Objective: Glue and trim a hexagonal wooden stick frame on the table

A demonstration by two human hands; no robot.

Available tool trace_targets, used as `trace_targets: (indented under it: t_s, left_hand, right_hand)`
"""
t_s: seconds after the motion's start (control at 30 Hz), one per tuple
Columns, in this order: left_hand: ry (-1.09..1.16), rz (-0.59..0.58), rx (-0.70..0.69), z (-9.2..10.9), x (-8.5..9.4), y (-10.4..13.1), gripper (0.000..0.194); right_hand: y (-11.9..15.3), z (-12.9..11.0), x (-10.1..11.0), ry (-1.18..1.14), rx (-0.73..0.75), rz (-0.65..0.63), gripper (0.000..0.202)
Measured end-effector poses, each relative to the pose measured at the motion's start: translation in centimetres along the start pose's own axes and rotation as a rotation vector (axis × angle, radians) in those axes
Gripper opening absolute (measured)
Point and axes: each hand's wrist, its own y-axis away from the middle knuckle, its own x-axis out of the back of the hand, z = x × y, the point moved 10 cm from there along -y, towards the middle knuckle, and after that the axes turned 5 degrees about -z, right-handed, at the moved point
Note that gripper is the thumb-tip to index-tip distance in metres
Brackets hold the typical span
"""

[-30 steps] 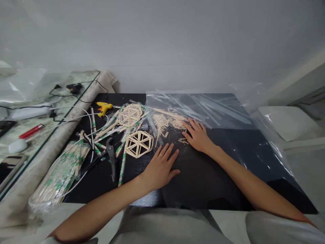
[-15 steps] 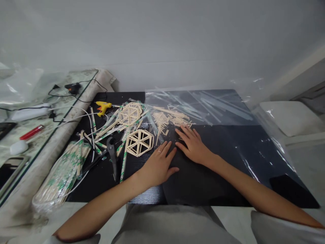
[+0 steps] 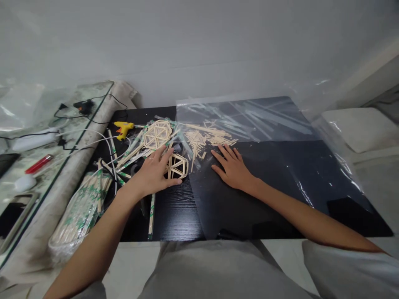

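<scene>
Left hand (image 3: 152, 174): held palm down, fingers spread toward the far side, thumb pointed right.
Right hand (image 3: 233, 169): held palm down over the plastic sheet (image 3: 277, 178), fingers fanned, forearm brought in from lower right.
Grip: fingers uncurled and spread on both hands; contact pressure can't be told.
Near hexagonal frame (image 3: 177, 166): partly covered by left hand, right portion seen between index finger and thumb; whether it is touched can't be told.
Far hexagonal frame (image 3: 157, 135): located just beyond left fingertips.
Short stick pile (image 3: 220, 139): located just beyond right fingertips.
Left side: crowded by cable loops and wrapped stick bundle (image 3: 81, 201); yellow glue gun (image 3: 124, 129) placed farther back.
Near edge: counter (image 3: 177, 211) ended well short of the wrists.
Right side: dark surface covered by sheet as far as counter's right edge.
</scene>
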Motion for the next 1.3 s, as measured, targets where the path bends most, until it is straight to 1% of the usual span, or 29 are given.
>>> trace_targets:
  t_s: [0.1, 0.23, 0.33, 0.43, 0.67, 0.8, 0.87, 0.93, 1.0, 1.03, 1.1, 1.13, 1.2, 1.27, 1.3]
  left_hand:
    - [0.019, -0.023, -0.015, 0.0, -0.4, -0.3, 0.112]
    - [0.034, -0.035, -0.054, 0.8, -0.7, -0.5, 0.112]
    - [0.020, -0.025, -0.053, 1.1, -0.8, -0.6, 0.107]
    - [0.016, -0.022, -0.042, 0.9, -0.8, -0.8, 0.103]
    - [0.022, -0.026, -0.054, 0.4, -0.6, -1.2, 0.102]
    - [0.031, -0.010, -0.049, 0.4, -0.3, -1.2, 0.100]
    - [0.032, -0.009, -0.035, 0.5, 0.0, -1.1, 0.101]
    - [0.025, 0.010, -0.024, 1.0, 0.7, -0.7, 0.100]
    - [0.013, 0.052, -0.034, 2.1, 1.8, -0.1, 0.098]
    - [0.009, 0.074, -0.050, 3.0, 2.3, 0.2, 0.097]
    - [0.013, 0.101, -0.094, 5.3, 2.9, 1.0, 0.095]
    - [0.020, 0.105, -0.119, 6.6, 2.8, 1.4, 0.095]
    - [0.049, 0.099, -0.193, 9.6, 2.1, 2.1, 0.096]
    - [0.075, 0.060, -0.256, 12.6, 0.5, 2.4, 0.096]
    - [0.074, 0.025, -0.281, 13.9, -0.7, 2.5, 0.095]
  right_hand:
    - [-0.3, 0.0, 0.1, 0.001, -0.011, 0.005, 0.061]
    - [-0.8, 0.3, 0.1, 0.002, -0.025, 0.028, 0.060]
    - [-1.1, 0.4, 0.2, -0.001, -0.031, 0.043, 0.060]
    - [-1.4, 0.5, 0.2, 0.000, -0.039, 0.047, 0.060]
    - [-2.0, 0.6, 0.3, -0.024, -0.054, 0.087, 0.058]
    - [-2.2, 0.6, 0.3, -0.018, -0.057, 0.081, 0.060]
    - [-2.1, 0.6, 0.4, -0.024, -0.060, 0.079, 0.060]
    - [-2.0, 0.6, 0.7, -0.046, -0.057, 0.092, 0.059]
    - [-1.7, 0.5, 1.1, -0.082, -0.040, 0.116, 0.058]
    - [-1.5, 0.4, 1.3, -0.101, -0.025, 0.127, 0.057]
    - [-1.0, 0.0, 1.7, -0.141, 0.016, 0.152, 0.054]
    - [-0.7, -0.3, 1.9, -0.163, 0.044, 0.164, 0.052]
    - [0.0, -0.9, 2.2, -0.219, 0.114, 0.186, 0.049]
    - [0.7, -1.5, 2.4, -0.289, 0.185, 0.198, 0.046]
    - [1.0, -1.7, 2.4, -0.327, 0.214, 0.201, 0.043]
